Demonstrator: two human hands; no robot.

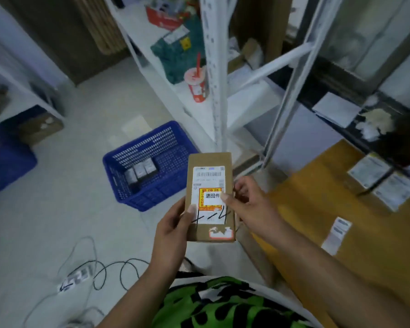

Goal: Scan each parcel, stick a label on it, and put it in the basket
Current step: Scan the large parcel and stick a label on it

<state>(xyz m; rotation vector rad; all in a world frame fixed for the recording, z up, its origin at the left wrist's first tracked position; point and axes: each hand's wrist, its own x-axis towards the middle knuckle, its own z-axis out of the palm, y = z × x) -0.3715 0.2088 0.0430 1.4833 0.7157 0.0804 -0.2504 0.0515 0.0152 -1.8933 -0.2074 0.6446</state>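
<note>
Matt brown cardboard parcel (210,197), paper label (212,195); perforated, seemingly plastic basket (147,166).

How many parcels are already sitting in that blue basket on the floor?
3: the left parcel, the middle parcel and the right parcel stand side by side in a row inside the blue basket. Its near wall may hide others.

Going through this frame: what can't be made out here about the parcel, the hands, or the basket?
Head view only:
1. Parcel: the shipping label's small print is too small and blurred to read, and its back is turned away.
2. Left hand: the fingers are hidden behind the parcel; only the thumb shows.
3. Blue basket: its right corner is covered by the parcel, and the dark packets inside are blurred.
4. Boxes on the table: their labels are blurred.
</note>
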